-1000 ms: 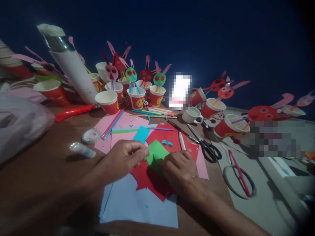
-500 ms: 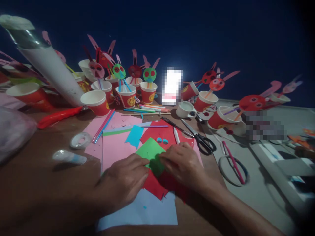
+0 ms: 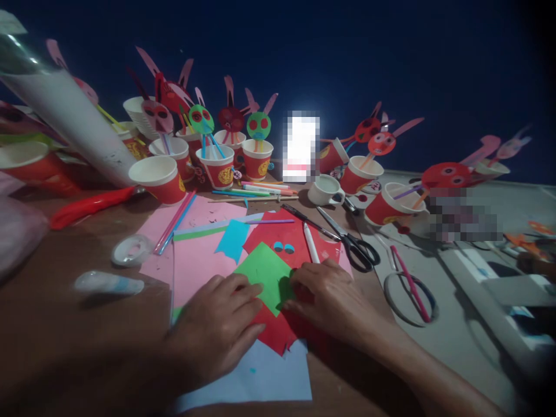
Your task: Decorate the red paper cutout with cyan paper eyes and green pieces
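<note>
A green paper square (image 3: 266, 272), turned like a diamond, lies on red paper (image 3: 273, 330) in front of me. My left hand (image 3: 223, 324) rests at its left corner, fingers close together and fingertips on its edge. At the right corner, my right hand (image 3: 330, 295) has its curled fingers on the green paper. Two small blue and dark eye shapes (image 3: 284, 248) lie just above the square. A blue paper piece (image 3: 233, 240) is to the upper left, on pink paper (image 3: 195, 269). The white marker (image 3: 311, 243) lies on the red paper.
Black scissors (image 3: 358, 249) lie to the right, near a white mug (image 3: 325, 190). Red cups (image 3: 217, 168) with paper rabbit faces stand along the back. A tape roll (image 3: 135, 250) and glue bottle (image 3: 108, 282) lie at left. The tape ring (image 3: 388, 289) sits right.
The green paper now lies flatter, with its lower corner showing. My hands have drawn slightly apart from its middle. The whole view has shifted a little.
</note>
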`<state>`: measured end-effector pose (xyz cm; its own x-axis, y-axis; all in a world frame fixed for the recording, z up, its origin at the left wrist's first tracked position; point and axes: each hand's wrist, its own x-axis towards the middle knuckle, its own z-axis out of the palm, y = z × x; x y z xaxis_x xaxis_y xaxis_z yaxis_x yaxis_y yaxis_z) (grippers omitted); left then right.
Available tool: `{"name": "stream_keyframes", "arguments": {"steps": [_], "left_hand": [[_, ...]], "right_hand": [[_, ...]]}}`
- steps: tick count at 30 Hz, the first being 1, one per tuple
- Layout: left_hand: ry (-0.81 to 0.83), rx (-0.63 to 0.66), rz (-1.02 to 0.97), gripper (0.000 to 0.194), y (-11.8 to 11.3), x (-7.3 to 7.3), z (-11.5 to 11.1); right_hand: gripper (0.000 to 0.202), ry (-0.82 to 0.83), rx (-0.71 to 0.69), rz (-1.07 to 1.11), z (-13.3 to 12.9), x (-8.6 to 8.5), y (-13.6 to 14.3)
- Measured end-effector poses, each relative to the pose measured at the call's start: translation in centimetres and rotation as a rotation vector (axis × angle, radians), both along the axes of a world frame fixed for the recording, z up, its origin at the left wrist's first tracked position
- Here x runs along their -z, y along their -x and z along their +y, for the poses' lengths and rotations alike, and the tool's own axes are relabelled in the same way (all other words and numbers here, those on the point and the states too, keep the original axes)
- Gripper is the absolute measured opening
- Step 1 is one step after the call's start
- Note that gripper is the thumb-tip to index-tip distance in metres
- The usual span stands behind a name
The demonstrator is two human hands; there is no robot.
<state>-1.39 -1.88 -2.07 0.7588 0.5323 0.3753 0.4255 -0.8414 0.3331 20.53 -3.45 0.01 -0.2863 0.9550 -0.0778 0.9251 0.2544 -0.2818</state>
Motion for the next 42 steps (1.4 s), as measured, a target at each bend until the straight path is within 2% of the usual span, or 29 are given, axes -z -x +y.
{"name": "stream_keyframes", "arguments": {"steps": [5, 10, 20, 24, 30, 34, 38, 40, 42], "left_hand": [[0.017, -0.01, 0.022, 0.016, 0.0, 0.4, -0.1], [0.026, 0.004, 0.019, 0.015, 0.0, 0.5, 0.0], [0.075, 0.027, -0.089, 0.015, 0.1, 0.7, 0.5], [0.088, 0.043, -0.122, 0.018, 0.2, 0.7, 0.5], [0.141, 0.048, -0.136, 0.019, 0.1, 0.8, 0.4], [0.166, 0.048, -0.158, 0.02, 0.1, 0.7, 0.5], [0.238, 0.038, -0.219, 0.021, 0.1, 0.4, 0.7], [0.348, 0.024, -0.279, 0.021, 0.1, 0.2, 0.6], [0.532, -0.026, -0.342, 0.018, 0.0, -0.1, 0.5]], "right_hand": [[0.01, -0.061, -0.016, -0.095, -0.4, 0.8, -0.1], [0.015, -0.127, -0.043, -0.146, -0.6, 1.0, -0.1], [0.017, -0.019, 0.035, -0.003, -0.2, 0.5, -0.5], [0.007, -0.024, 0.081, 0.059, -0.2, 0.4, -0.4], [0.014, -0.047, 0.062, -0.036, -0.4, 0.9, 0.5], [0.017, -0.007, 0.056, -0.002, -0.3, 0.6, 0.5], [0.012, 0.04, 0.099, 0.205, -0.3, -0.3, -0.1], [0.009, 0.146, 0.12, 0.473, -0.3, -1.0, -0.3], [0.011, 0.331, 0.154, 0.82, -0.4, -1.4, -0.2]]}}
